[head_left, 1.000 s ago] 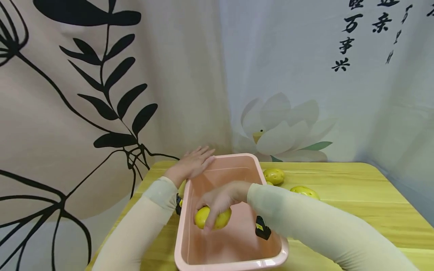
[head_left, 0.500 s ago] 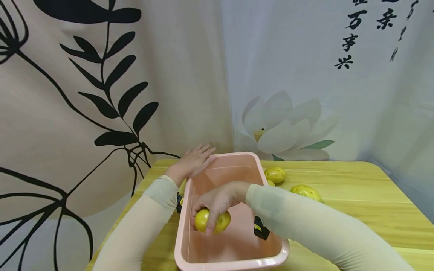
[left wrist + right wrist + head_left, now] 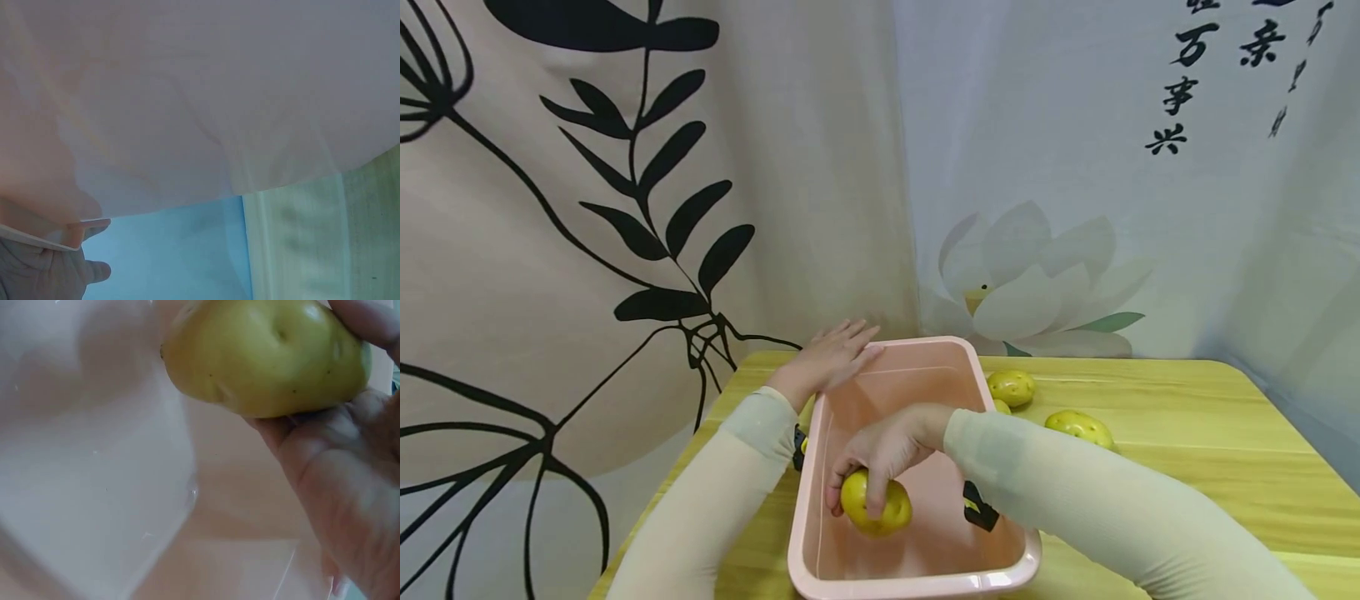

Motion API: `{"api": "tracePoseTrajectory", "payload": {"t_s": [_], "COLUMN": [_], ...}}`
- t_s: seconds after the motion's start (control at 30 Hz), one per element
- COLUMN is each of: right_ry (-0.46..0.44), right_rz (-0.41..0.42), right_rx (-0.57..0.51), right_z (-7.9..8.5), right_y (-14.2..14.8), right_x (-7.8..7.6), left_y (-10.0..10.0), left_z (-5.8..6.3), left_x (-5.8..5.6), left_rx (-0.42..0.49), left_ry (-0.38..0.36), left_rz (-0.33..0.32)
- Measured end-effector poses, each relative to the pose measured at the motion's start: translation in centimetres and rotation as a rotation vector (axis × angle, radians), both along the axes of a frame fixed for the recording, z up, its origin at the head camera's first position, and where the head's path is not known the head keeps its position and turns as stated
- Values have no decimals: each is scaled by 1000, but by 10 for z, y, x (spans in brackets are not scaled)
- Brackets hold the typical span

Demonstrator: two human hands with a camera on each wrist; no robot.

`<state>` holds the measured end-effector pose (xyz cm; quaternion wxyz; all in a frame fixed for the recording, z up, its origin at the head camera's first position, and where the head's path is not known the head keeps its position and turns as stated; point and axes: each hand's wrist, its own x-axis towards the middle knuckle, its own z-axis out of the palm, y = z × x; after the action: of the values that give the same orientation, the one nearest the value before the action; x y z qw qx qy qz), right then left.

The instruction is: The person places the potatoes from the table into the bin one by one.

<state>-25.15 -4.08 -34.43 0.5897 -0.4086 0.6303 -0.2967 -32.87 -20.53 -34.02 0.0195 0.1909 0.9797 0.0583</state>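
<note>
Potato (image 3: 895, 512), one: inside the pink tub (image 3: 917, 586), left of its middle, gripped between thumb and fingers of your right hand (image 3: 883, 450). Probably firm, moderately heavy, smooth; best held round its middle. Your left hand (image 3: 831, 362): fingers straight, resting at the far-left rim.

left hand (image 3: 829, 365): fingers (image 3: 852, 332) extended | right hand (image 3: 891, 450): fingers curled | left arm (image 3: 700, 500), right arm (image 3: 1097, 483): angled inward
</note>
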Motion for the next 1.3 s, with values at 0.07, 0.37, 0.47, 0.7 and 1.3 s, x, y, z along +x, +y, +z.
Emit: {"api": "tracePoseTrajectory", "payload": {"t_s": [0.07,0.37,0.47,0.7,1.3], "right_ry": [9,12,-18,-43,-78], "right_rz": [8,45,49,53,7], "right_rx": [2,2,-1,-19,-1], "right_z": [-1,-3,-3,-1,-3], "right_y": [0,-2,-3,-2,-2], "right_x": [0,-2,-2,-3,-8], "left_y": [0,1,2,2,2], "left_z": [-1,-1,-1,1,-1], "left_x": [-1,-1,-1,-2,-1], "left_rx": [-5,-8,-12,-7,-1], "left_ry": [0,-9,-9,15,13], "left_rz": [4,25,24,-3,14]}}
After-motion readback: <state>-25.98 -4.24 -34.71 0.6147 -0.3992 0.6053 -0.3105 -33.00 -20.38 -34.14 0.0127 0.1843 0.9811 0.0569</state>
